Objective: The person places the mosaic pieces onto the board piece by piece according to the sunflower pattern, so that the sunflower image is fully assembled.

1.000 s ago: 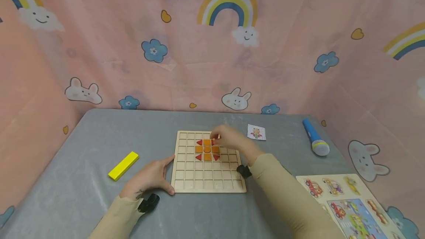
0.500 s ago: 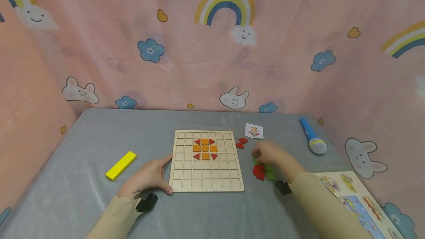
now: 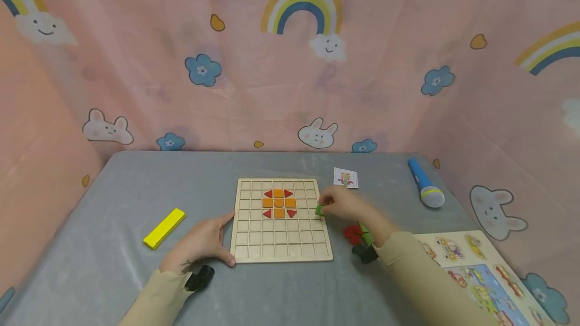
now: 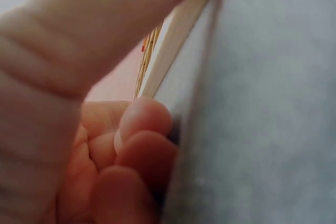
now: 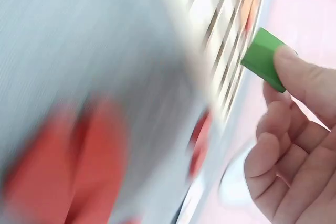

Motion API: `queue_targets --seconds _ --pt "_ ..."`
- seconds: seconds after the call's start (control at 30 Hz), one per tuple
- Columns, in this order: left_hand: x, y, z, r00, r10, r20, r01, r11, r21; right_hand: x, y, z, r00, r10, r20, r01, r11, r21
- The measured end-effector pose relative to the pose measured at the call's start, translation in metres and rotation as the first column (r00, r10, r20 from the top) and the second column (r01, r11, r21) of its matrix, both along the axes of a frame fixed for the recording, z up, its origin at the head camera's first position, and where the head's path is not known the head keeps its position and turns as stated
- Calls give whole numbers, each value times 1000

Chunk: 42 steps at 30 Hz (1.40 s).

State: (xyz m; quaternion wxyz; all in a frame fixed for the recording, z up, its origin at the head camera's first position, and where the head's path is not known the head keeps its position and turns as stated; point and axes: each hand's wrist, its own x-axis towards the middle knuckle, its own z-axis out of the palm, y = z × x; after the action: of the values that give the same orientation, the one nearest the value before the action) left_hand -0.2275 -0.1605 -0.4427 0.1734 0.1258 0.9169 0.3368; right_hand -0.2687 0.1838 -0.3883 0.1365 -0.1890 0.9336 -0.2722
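Note:
A pale wooden grid board (image 3: 254,238) lies on the grey table. Near its upper middle, orange square tiles (image 3: 278,193) surround an orange round tile (image 3: 279,203), with red triangular tiles (image 3: 291,213) at the corners. My left hand (image 3: 202,240) rests against the board's left edge, its thumb by the near corner and its index finger farther up. Over the board's right edge, my right hand (image 3: 346,204) pinches a green square tile (image 5: 262,59) between thumb and fingers. In the left wrist view the board's edge (image 4: 170,43) runs past the left fingers (image 4: 144,121).
Red pieces (image 3: 354,234) and green tiles (image 3: 366,235) lie under the right forearm, partly hidden. A small pattern card (image 3: 346,177) is behind the right hand. A blue toy microphone (image 3: 425,184), a picture puzzle board (image 3: 487,248) and a yellow block (image 3: 164,228) lie around.
My right hand left the board, reached to the loose pieces on the right, took a green square tile and came back to the board's right edge. My left hand stays in place.

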Motion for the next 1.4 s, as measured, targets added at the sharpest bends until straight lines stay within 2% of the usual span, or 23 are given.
queue_targets --seconds 0.07,0.17,0.33,0.67,0.87,0.93,1.03,1.23,1.33,1.4 --pt "0 0 -1 1000 3 -1 -3 1000 4 -1 -23 0 999 42 -21 -43 998 -41" --pt "1 0 -1 1000 3 -4 -3 1000 11 -2 -54 -3 995 89 -35 -90 995 -47" --pt "1 0 -1 1000 -7 -1 7 1000 15 -1 -84 -11 994 114 -1 -114 993 20" --pt "1 1 2 1000 17 8 -17 1000 3 5 -94 -15 997 78 19 -78 996 32" --pt "1 0 2 1000 -1 14 1 1000 23 7 -95 -17 998 66 -4 -65 992 111" --pt "1 -1 1 1000 -6 19 5 1000 28 7 -95 -17 997 72 -21 -69 989 134" --pt "1 -1 0 1000 -9 18 9 1000 28 7 -89 -12 997 52 -65 -44 992 115" --pt "0 -1 -1 1000 -20 10 19 999 32 5 -48 16 986 -19 -166 19 1000 1" --pt "1 0 0 1000 -6 14 6 999 37 6 -18 21 973 -19 -230 29 999 40" --pt "2 1 0 1000 10 15 -10 999 38 9 1 20 972 -16 -235 39 995 92"
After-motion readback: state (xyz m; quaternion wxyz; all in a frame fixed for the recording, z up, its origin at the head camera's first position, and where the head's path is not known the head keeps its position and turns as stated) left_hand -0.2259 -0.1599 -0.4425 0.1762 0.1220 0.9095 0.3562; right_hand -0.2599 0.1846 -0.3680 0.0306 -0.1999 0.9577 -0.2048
